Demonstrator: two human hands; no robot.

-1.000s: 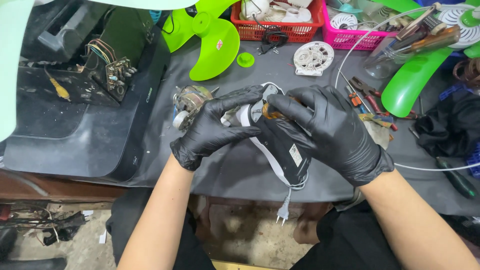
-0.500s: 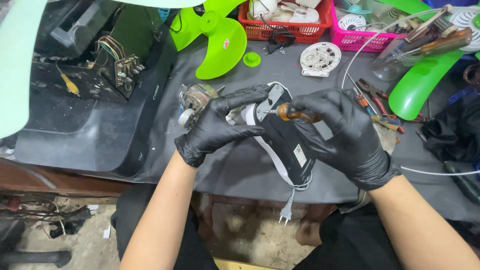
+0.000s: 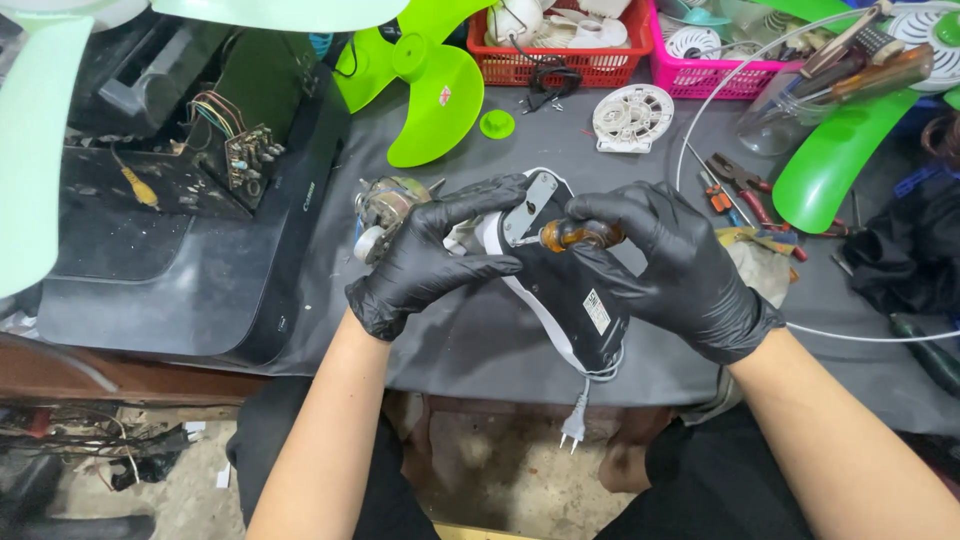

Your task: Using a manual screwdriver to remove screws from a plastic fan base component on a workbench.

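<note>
Left hand point(image 3: 425, 262): grasps the black fan housing point(image 3: 570, 290).
Right hand point(image 3: 675, 265): grips the amber-handled screwdriver point(image 3: 575, 235), tip pointing toward 9 o'clock.

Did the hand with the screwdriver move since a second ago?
Yes. The right hand slid its screwdriver left along the black fan body, so the tip now sits at the grey metal plate near the left hand.

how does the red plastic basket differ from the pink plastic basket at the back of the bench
The red plastic basket sits nearer the middle and holds white parts and a dark cable; the pink plastic basket sits to its right and holds a white round grille part. The red one shows its full front wall; the pink one is partly crossed by a white cord. Both are slotted plastic and stand side by side on the dark bench.
</note>
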